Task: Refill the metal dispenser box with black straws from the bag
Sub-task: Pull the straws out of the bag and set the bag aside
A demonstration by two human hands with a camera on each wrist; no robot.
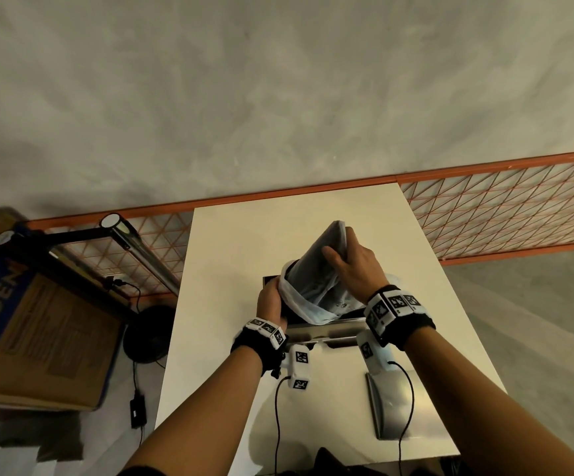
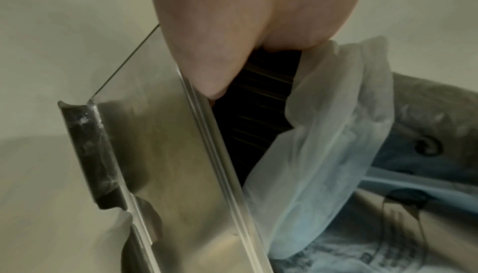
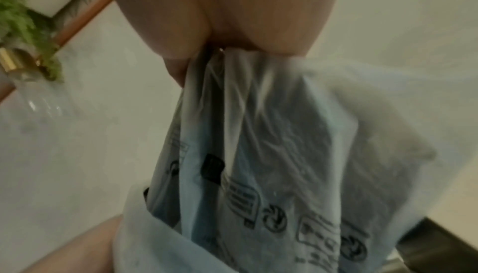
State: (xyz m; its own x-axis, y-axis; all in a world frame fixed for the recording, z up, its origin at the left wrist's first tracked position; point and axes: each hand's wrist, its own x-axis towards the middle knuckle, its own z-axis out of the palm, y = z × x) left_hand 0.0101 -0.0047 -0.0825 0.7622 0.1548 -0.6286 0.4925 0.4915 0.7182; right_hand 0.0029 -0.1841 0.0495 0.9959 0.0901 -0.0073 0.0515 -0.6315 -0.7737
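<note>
On the white tabletop (image 1: 416, 304), near its middle, sits the metal dispenser box (image 1: 326, 329) with a translucent plastic bag (image 1: 316, 280) upended over its open top. The right hand (image 1: 354, 266) has its grip clenched on the bag's far, raised end — thumb on the near face, fingers over the top edge — so the bag slopes down and toward the left into the box. From the right wrist, the film (image 3: 271, 134) hangs gathered from the pinch, printed symbols showing lower down. The left hand (image 1: 270, 302) grasps the box's left end beside the bag's rolled-back mouth; in the left wrist view its thumb (image 2: 207, 60) reaches over the steel rim (image 2: 214, 138), and black straws (image 2: 258, 101) lie inside, between that wall and the bag's white lip (image 2: 323, 134).

A loose metal lid (image 1: 392, 407) lies on the near right of the tabletop — well apart from the box. To the left, off the tabletop, stands a cardboard carton (image 1: 31, 321), with an orange wire-mesh rack (image 1: 505, 214) along the far side.
</note>
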